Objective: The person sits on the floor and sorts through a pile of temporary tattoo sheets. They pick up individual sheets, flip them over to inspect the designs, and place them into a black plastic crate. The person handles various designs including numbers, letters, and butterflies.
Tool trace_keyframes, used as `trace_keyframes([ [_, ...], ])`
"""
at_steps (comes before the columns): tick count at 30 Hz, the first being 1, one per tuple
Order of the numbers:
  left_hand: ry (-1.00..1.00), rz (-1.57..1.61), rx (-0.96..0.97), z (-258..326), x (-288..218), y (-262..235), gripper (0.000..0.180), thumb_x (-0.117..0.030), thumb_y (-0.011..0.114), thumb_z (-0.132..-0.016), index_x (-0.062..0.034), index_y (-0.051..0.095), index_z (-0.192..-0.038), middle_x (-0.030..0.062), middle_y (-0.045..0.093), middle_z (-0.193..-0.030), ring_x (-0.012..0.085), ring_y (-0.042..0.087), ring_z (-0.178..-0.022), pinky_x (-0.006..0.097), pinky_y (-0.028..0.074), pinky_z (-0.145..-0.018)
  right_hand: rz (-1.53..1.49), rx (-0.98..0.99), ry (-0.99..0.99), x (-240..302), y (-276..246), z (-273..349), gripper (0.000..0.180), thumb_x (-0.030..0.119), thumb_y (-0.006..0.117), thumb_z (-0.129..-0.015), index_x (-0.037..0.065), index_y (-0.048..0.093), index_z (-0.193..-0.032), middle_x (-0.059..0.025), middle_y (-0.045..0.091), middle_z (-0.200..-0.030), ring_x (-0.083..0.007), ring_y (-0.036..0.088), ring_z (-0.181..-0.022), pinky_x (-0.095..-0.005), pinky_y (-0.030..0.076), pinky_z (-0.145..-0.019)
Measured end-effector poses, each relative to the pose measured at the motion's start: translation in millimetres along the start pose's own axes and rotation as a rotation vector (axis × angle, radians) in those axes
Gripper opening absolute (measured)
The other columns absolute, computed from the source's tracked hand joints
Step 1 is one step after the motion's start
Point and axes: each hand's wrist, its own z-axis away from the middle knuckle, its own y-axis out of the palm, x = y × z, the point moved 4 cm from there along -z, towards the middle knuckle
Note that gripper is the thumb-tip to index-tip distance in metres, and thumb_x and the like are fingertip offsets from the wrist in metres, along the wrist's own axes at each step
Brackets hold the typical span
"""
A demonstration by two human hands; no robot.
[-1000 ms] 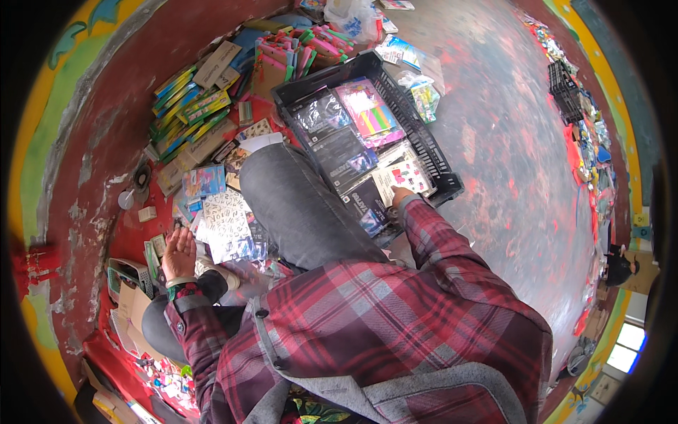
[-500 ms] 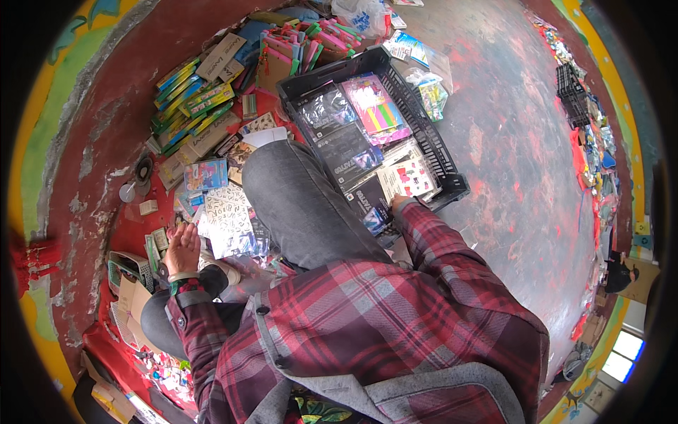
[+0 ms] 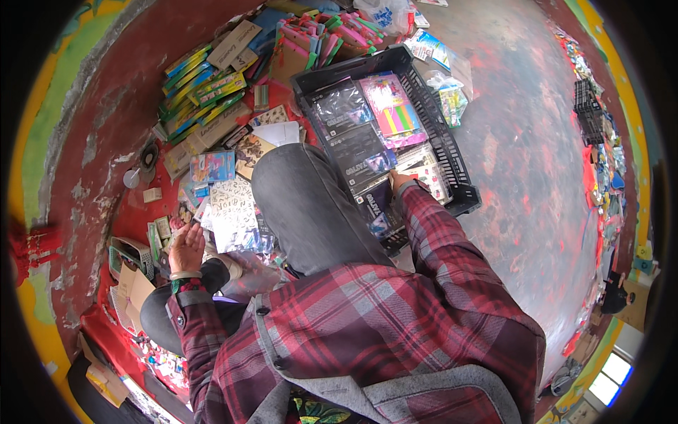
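Observation:
My left hand [image 3: 187, 249] is held palm up above my bent left leg, fingers stretched out and nothing in it. At its side on the red floor covering lie white sheets with black lettering [image 3: 234, 212]. My right hand [image 3: 400, 178] reaches into the black plastic crate [image 3: 462, 185] and touches the stack of white sticker sheets with red pictures [image 3: 429, 179]. Its fingers are mostly hidden, so a grip cannot be made out. Left of that hand lie black packets [image 3: 359, 152] in the crate; beyond it is a pink packet with coloured strips [image 3: 395, 113].
My grey-trousered knee [image 3: 304, 198] rises between the sheets and the crate. Yellow-green boxes [image 3: 205, 88] and pink-and-green packs [image 3: 318, 42] are piled at the far left. A basket [image 3: 131, 256] stands at the near left. Many goods line the right wall beside a black crate [image 3: 588, 109].
My right hand has moved farther into the crate along the sticker sheets. My left hand has barely shifted and stays palm up. The view has turned slightly.

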Motion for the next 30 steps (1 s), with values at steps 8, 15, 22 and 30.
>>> trace_keyframes([
  [8,-0.029,0.002,0.016,-8.9,7.1,1.1,0.032,-0.02,0.048,-0.091,-0.002,0.052,-0.117,0.017,0.056,-0.118,0.028,0.051,-0.112,0.037,0.041,-0.095,0.002,-0.06,0.017,-8.5,-2.3,5.1,0.053,0.017,0.044,-0.09,0.019,0.028,-0.141,-0.0183,0.056,-0.12,-0.0334,0.056,-0.108,-0.0415,0.046,-0.089],
  [15,-0.017,-0.023,0.012,-7.5,8.6,7.2,0.033,-0.023,0.051,-0.089,-0.0022,0.054,-0.115,0.0174,0.055,-0.119,0.0284,0.052,-0.111,0.037,0.041,-0.094,0.063,-0.095,-0.003,-7.0,-8.6,25.6,0.084,0.01,0.073,-0.066,0.02,0.032,-0.139,-0.0182,0.059,-0.113,-0.0328,0.058,-0.104,-0.0412,0.048,-0.085],
  [22,0.007,-0.081,-0.068,5.5,8.8,12.3,0.043,-0.026,0.044,-0.093,-0.0027,0.042,-0.129,0.0153,0.05,-0.126,0.0263,0.049,-0.115,0.036,0.038,-0.098,-0.019,-0.166,-0.001,9.1,-58.4,71.3,0.054,0.007,0.068,-0.07,0.016,0.049,-0.12,-0.015,0.055,-0.116,-0.0316,0.053,-0.111,-0.0426,0.046,-0.089],
  [30,-0.011,-0.074,-0.05,0.7,10.9,9.7,0.039,-0.025,0.046,-0.093,-0.0026,0.045,-0.124,0.0145,0.055,-0.12,0.0256,0.053,-0.11,0.036,0.041,-0.095,-0.05,-0.162,-0.118,-13.4,-40.1,34.0,0.033,0.012,0.064,-0.074,0.013,0.054,-0.106,-0.0139,0.06,-0.105,-0.0306,0.058,-0.1,-0.0408,0.047,-0.083],
])
